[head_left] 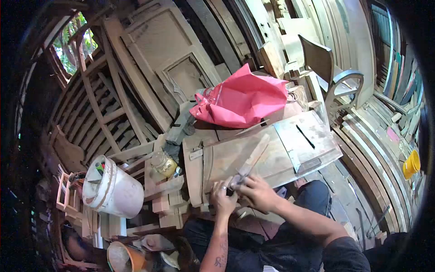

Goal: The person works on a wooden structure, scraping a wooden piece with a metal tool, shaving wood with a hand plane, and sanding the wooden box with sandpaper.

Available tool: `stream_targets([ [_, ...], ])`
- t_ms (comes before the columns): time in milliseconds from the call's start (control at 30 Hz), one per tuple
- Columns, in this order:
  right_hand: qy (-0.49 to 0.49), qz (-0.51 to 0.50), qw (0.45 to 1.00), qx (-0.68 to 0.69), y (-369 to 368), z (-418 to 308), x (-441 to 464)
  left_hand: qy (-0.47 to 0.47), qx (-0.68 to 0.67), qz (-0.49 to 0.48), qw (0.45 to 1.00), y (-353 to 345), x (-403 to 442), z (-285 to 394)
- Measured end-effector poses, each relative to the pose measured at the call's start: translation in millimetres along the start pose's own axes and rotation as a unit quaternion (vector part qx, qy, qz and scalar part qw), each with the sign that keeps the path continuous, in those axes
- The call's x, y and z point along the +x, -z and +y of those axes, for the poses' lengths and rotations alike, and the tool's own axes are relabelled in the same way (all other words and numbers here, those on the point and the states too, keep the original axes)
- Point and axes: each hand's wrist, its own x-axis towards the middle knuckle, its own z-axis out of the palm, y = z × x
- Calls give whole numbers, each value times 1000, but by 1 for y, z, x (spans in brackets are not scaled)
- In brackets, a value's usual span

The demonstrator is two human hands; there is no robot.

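Note:
Over the near edge of a wooden bench top (231, 156), my two hands are close together around a long, narrow strip of wood (257, 154) that points up and away from me. My left hand (223, 198) is closed at the strip's near end and wears a ring. From the right, my right hand (259, 192) is closed on a small grey folded piece (239, 179), like sandpaper, pressed around the wood. Fingers partly hide where the grey piece meets the strip.
A red bag (247, 97) lies at the bench's back. To the left stand a white bucket (120, 188) and a jar (163, 164). An orange bucket (124, 257) is at the lower left. A chair (333, 72) and stacked planks (369, 167) are on the right.

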Motion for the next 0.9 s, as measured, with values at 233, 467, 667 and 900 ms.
stream_targets([
  [233, 0, 31, 996, 83, -5, -4, 1, -23, -14, 12, 1000, -4, -1, -3],
  [467, -70, 42, 997, 0, -6, 6, -1, 11, -15, -12, 1000, 3, -2, 6],
  [667, -126, 8, 991, 40, 7, 11, 6, 11, -24, -5, 1000, 1, -3, 3],
  [900, 3, -30, 997, 67, 1, -6, 0, -9, -1, 20, 1000, -3, -4, -3],
])
